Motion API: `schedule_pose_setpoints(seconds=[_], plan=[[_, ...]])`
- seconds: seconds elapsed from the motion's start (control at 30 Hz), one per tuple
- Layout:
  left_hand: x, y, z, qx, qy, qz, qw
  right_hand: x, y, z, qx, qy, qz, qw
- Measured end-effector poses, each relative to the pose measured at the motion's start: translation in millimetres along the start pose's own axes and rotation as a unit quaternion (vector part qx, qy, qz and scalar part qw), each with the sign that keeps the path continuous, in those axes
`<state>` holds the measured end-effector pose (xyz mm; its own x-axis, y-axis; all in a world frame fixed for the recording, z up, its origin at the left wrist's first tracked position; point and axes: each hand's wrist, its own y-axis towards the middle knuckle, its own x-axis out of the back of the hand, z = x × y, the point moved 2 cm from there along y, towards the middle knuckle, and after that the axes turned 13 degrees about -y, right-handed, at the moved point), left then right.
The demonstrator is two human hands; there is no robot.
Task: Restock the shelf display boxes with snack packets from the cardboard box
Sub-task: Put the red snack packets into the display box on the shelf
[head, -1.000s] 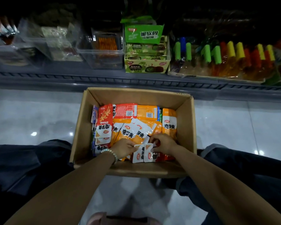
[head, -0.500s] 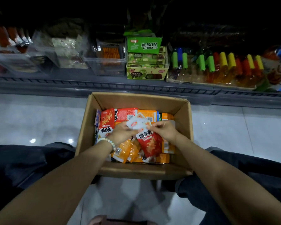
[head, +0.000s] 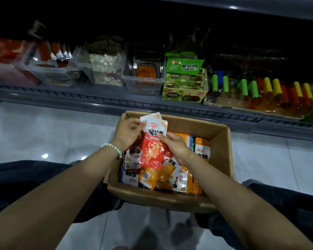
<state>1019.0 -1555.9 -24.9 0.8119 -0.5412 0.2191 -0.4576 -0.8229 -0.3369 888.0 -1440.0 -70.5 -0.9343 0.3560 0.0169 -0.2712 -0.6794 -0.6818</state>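
Observation:
An open cardboard box [head: 222,156] sits on the floor between my knees, filled with orange, red and white snack packets [head: 172,175]. Above the box I hold a small stack of red-and-white packets [head: 153,147] upright. My left hand [head: 128,132], with a bead bracelet at the wrist, grips the stack's top left edge. My right hand [head: 175,143] pinches the stack's right side near its white top. On the low shelf ahead stand clear plastic display boxes [head: 143,83] and a green display carton [head: 183,87].
The grey shelf rail [head: 98,100] runs across just behind the box. Coloured-cap jelly tubes [head: 260,91] lie at the shelf's right, more clear bins [head: 52,76] at its left. Glossy white floor tiles [head: 52,134] lie on both sides. My dark trouser legs flank the box.
Both hands have lifted the red-and-white packets up out of the box, from its near end to above its far-left part. The camera has tilted up toward the shelf.

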Motion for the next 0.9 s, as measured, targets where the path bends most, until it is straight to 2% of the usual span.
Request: schedule_pose_setpoints(seconds=[0.1, 0.17, 0.27, 0.33, 0.57, 0.9], plan=[[26.8, 0.0, 2.4, -0.091, -0.024, -0.107, 0.99, -3.9, 7.4, -3.8, -0.038, 0.021, -0.06, 0.997], [41.5, -4.2, 15.0, -0.075, 0.016, -0.128, 0.989, -11.6, 14.3, -11.0, -0.067, 0.016, -0.091, 0.993], [55.2, -10.8, 42.2, 0.007, 0.039, -0.087, 0.995, -31.0, 28.8, -27.5, -0.107, -0.013, -0.129, 0.986], [56.6, -15.1, 54.1, 0.031, 0.04, -0.054, 0.997, -45.4, 34.7, -35.5, -0.12, -0.041, -0.125, 0.984], [58.3, -12.1, 71.6, 0.042, -0.001, -0.034, 0.999, -71.5, 53.7, -40.4, -0.152, -0.059, -0.111, 0.98], [52.7, -11.3, 71.2, 0.034, -0.03, -0.048, 0.998, -82.5, 60.7, -36.0, -0.103, -0.082, -0.092, 0.987]])
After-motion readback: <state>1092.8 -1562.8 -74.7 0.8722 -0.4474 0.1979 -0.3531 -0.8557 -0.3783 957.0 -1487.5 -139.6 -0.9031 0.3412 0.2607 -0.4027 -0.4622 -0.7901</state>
